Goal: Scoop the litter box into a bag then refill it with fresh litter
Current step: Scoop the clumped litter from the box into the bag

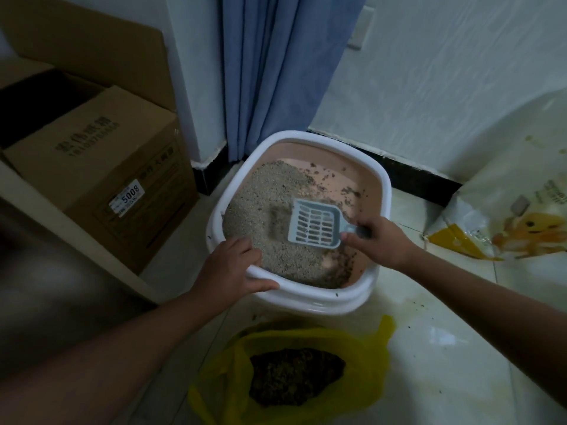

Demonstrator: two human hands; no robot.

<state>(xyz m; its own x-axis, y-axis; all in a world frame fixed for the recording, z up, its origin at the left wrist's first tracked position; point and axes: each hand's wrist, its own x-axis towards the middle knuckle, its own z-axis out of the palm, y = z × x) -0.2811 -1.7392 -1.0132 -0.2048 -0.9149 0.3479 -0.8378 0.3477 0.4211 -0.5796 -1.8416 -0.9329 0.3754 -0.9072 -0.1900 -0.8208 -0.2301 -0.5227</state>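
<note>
My left hand (228,271) grips the litter box (380,179) rim to steady it on the floor. My right hand (376,240) pinches the scoop (314,223) handle, sifting litter; the yellow bag (374,357) waits open just below.

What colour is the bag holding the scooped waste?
Yellow, translucent: the bag, seen in the head view.

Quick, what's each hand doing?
Left hand: gripping the litter box rim.
Right hand: holding the scoop by its handle.
</note>
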